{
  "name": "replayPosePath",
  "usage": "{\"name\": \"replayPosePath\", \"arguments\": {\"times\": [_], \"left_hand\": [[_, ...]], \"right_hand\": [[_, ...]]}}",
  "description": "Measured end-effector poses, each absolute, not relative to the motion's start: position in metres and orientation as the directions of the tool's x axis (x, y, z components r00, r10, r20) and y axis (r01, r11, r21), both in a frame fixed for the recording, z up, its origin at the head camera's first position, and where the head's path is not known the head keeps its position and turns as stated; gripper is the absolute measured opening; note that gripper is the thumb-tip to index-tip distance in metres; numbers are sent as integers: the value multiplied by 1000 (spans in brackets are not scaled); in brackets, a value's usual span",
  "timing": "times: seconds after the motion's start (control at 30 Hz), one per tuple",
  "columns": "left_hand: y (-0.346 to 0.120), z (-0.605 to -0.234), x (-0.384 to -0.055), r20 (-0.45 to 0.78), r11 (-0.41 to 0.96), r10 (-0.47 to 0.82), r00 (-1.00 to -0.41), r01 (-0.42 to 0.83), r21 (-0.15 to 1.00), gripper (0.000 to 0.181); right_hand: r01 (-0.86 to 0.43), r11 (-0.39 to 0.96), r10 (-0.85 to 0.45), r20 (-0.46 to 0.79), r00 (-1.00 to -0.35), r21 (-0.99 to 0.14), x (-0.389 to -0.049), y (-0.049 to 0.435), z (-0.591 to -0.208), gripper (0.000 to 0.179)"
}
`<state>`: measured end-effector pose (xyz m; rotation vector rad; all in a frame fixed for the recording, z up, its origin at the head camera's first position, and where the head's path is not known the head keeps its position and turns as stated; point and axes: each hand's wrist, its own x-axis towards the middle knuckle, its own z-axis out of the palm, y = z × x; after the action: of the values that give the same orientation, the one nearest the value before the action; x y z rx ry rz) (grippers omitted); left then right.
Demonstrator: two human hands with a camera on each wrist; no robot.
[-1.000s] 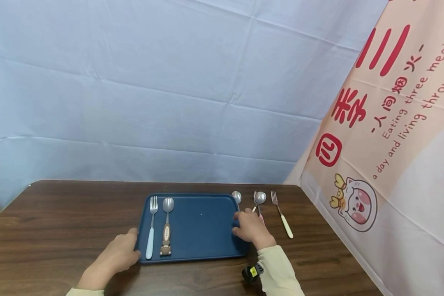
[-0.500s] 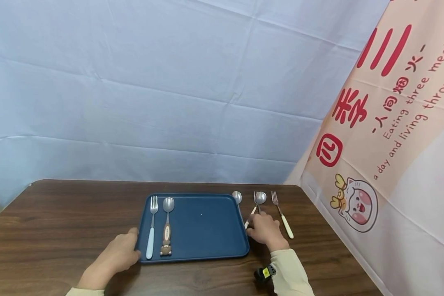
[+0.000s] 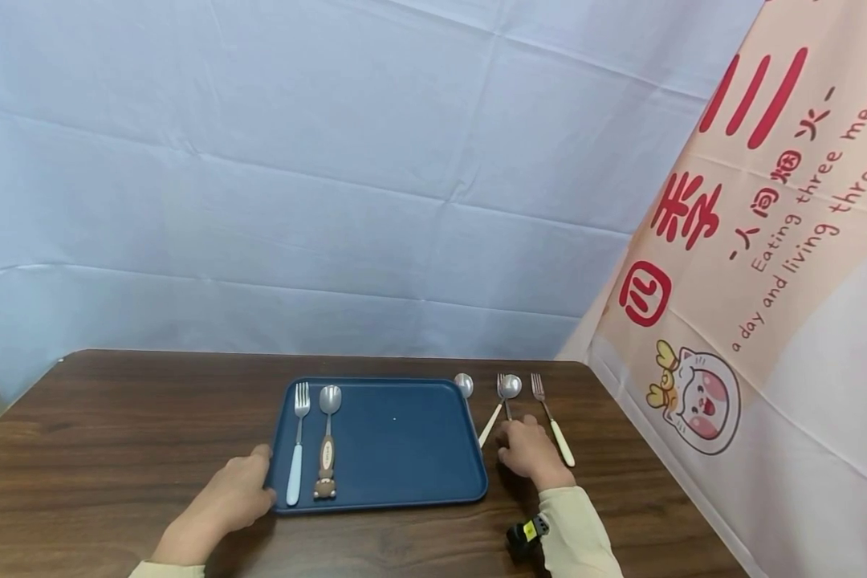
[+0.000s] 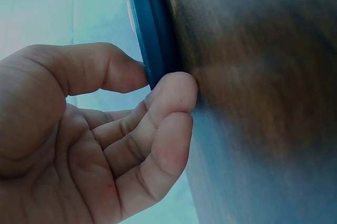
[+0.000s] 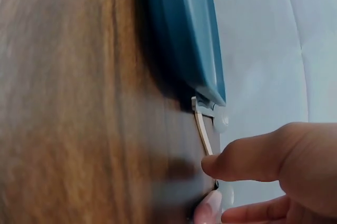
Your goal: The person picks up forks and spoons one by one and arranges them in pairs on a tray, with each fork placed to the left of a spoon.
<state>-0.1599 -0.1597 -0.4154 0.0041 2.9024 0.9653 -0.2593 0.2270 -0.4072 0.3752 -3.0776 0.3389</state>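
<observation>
My left hand [image 3: 225, 491] grips the near left corner of a blue tray [image 3: 397, 441]. In the left wrist view, the thumb lies on the rim of the tray [image 4: 150, 40] with the other fingers curled against its outer side. On the tray lie a fork with a light blue handle [image 3: 294, 474] and a spoon with a brown bear handle [image 3: 325, 457]. My right hand [image 3: 527, 449] is over the handle of a spoon [image 3: 510, 386] right of the tray. The right wrist view shows thumb and fingers apart, with a pink handle end [image 5: 208, 208] at the fingertips.
A fork with a cream handle [image 3: 490, 425] slants between the tray and my right hand. Another spoon [image 3: 464, 384] is partly hidden behind the tray's right edge. Farther right lies a fork with a pale yellow handle [image 3: 560, 441]. White cloth [image 3: 332, 177] hangs behind the wooden table [image 3: 137, 417].
My right hand has left the tray's right edge and moved right, onto the pink-handled spoon, uncovering the cream-handled fork. The left hand and the tray stay put.
</observation>
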Motion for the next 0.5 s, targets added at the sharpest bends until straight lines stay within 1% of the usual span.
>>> {"name": "replayPosePath", "arguments": {"times": [0.13,0.3,0.5], "left_hand": [[-159,-416,-160,-83,799,26,-996,-29,600,60],[-160,-416,-160,-83,805,26,-996,-28,593,59],[-161,-416,-161,-84,814,30,-996,-25,580,59]], "right_hand": [[-246,945,-240,53,-969,-218,-262,230,-411,17],[-265,946,-252,91,-963,-189,-264,231,-415,11],[-266,951,-247,131,-960,-158,-271,232,-418,13]]}}
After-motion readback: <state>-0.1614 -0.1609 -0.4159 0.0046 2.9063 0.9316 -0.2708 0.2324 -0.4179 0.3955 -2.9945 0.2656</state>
